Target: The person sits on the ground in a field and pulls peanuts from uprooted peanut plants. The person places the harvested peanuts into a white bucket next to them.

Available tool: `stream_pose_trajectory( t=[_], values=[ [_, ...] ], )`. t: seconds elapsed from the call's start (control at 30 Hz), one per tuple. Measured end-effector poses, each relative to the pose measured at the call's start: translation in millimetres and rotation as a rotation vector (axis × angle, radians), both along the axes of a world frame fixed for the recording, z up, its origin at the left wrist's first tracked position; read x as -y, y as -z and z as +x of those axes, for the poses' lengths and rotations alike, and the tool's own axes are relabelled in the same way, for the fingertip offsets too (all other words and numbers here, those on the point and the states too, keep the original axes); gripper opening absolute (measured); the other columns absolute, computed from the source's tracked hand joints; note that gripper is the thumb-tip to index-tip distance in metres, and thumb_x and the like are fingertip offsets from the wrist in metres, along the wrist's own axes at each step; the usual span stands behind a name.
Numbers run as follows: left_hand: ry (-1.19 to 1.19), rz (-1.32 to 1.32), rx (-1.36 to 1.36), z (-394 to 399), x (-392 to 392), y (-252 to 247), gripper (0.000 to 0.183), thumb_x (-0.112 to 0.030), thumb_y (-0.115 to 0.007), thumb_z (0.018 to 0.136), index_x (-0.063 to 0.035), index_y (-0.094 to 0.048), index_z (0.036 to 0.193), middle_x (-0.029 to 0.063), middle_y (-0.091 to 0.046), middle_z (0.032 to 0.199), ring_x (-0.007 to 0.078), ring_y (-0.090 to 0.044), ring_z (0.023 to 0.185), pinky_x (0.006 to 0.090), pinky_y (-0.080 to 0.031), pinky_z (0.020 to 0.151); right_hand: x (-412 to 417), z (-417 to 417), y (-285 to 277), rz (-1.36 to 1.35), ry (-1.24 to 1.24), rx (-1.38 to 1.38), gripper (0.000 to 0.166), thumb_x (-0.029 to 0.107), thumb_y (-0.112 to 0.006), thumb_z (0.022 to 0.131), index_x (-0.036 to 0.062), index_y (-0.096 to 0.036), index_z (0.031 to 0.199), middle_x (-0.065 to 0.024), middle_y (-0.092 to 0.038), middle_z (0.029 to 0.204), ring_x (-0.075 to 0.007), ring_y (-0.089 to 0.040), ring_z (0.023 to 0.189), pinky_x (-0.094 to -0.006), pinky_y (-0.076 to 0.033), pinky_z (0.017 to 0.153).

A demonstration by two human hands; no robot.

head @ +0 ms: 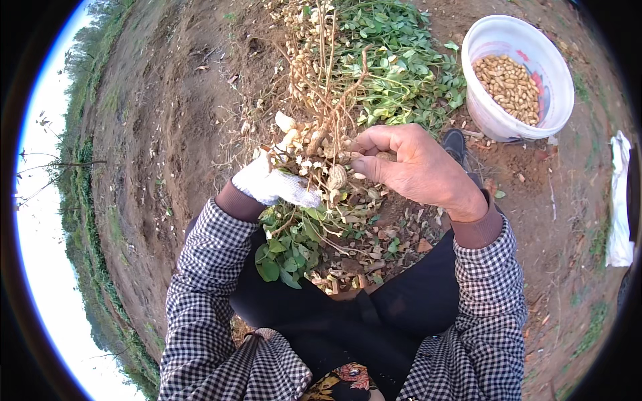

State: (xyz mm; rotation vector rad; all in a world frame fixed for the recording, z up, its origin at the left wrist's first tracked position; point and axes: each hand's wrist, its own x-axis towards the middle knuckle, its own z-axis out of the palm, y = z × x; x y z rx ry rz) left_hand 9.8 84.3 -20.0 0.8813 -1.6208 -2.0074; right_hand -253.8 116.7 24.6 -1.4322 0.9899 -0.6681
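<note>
My left hand (pixel 278 185), in a white knitted glove, is closed around the stems of an uprooted peanut plant (pixel 321 138). Its roots point up and its green leaves hang below the glove over my leg. Pale pods cluster about the roots, one of them a ridged peanut pod (pixel 336 177) between my hands. My bare right hand (pixel 401 160) is at the right side of this cluster, thumb and index finger pinched at a pod; another pod shows partly inside the curled fingers.
More peanut plants (pixel 396 60) lie on the soil ahead. A white plastic bucket (pixel 551 100) at the upper right holds picked peanuts (pixel 509 87). My dark shoe (pixel 454 144) is just left of the bucket. White material (pixel 620 200) lies at the far right.
</note>
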Motion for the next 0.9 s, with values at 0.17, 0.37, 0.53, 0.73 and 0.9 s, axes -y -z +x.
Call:
stream_pose_trajectory(
  t=[0.17, 0.37, 0.53, 0.73, 0.9],
  values=[
    [0.001, 0.111, 0.012, -9, 1, -8, 0.079, -0.003, -0.086, 0.063, -0.0022, -0.049, 0.134, 0.0067, -0.062, 0.122, 0.0179, -0.058, 0.112, 0.0354, -0.05, 0.094, -2, 13, 8, -0.054, 0.049, -0.001, 0.016, 0.013, -0.062, 0.093, -0.0025, -0.057, 0.091, 0.002, -0.049, 0.07, -0.0042, -0.042, 0.063, -0.026, -0.038, 0.055],
    [0.032, 0.091, 0.024, -10, 0, -1, 0.082, 0.0, -0.085, 0.064, -0.0033, -0.047, 0.137, 0.0067, -0.061, 0.124, 0.0174, -0.059, 0.111, 0.0339, -0.051, 0.092, -7, 17, 12, -0.333, 0.154, -0.144, 0.021, 0.016, -0.064, 0.09, 0.0002, -0.059, 0.078, -0.0121, -0.055, 0.057, -0.0228, -0.054, 0.047, -0.0342, -0.041, 0.048],
    [-0.066, 0.208, -0.139, 24, -2, 12, 0.039, -0.023, -0.062, 0.089, -0.0071, -0.054, 0.124, 0.0114, -0.064, 0.112, 0.0336, -0.061, 0.106, 0.0494, -0.052, 0.085, -14, -32, -8, -0.473, 0.16, -0.047, 0.017, 0.016, -0.066, 0.091, -0.0001, -0.067, 0.087, -0.0029, -0.055, 0.056, -0.0107, -0.048, 0.047, -0.0272, -0.038, 0.045],
    [-0.152, 0.121, -0.078, 70, 3, 41, 0.031, -0.02, -0.056, 0.096, -0.0038, -0.055, 0.122, 0.0125, -0.065, 0.112, 0.0355, -0.062, 0.104, 0.0512, -0.053, 0.083, 52, -193, 12, -0.377, 1.175, -0.396, 0.042, 0.025, -0.062, 0.094, -0.0032, -0.058, 0.124, -0.0098, -0.068, 0.095, -0.0083, -0.06, 0.069, -0.0212, -0.048, 0.061],
    [-0.11, 0.024, 0.113, 89, 11, 59, 0.025, -0.028, -0.054, 0.097, -0.009, -0.058, 0.112, 0.0157, -0.063, 0.109, 0.0366, -0.061, 0.103, 0.0585, -0.049, 0.084, 36, -158, 12, -0.365, 1.193, -0.475, 0.037, 0.012, -0.054, 0.095, 0.0024, -0.056, 0.13, -0.0161, -0.065, 0.117, -0.0186, -0.067, 0.092, -0.028, -0.055, 0.078]
  ],
)
